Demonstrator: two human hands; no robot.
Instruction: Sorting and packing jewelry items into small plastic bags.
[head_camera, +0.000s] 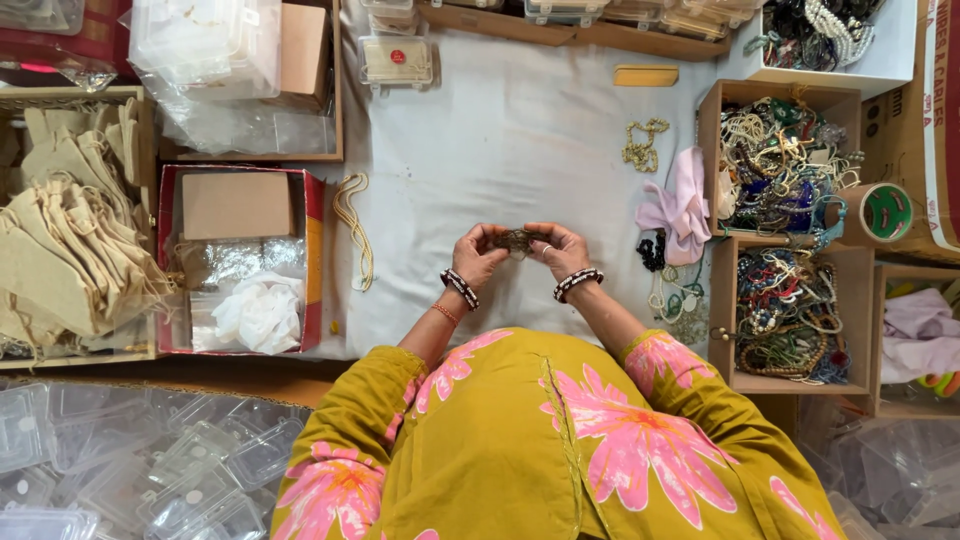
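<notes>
Over the white cloth (500, 140), my left hand (477, 252) and my right hand (560, 250) meet at the fingertips. Between them they pinch a small dark metallic piece of jewellery (518, 240). Both wrists wear black-and-white beaded bangles, and the left also has a thin red thread. My mustard sleeves with pink flowers fill the lower middle of the view.
Wooden boxes of tangled bead necklaces (785, 165) (790, 315) stand at the right, beside a pink cloth (682, 208) and a tape roll (885, 212). A gold chain (645, 145) and a yellow cord (355, 225) lie on the cloth. A red box (240, 260), cloth pouches (70, 230) and clear plastic cases (150, 460) are at the left.
</notes>
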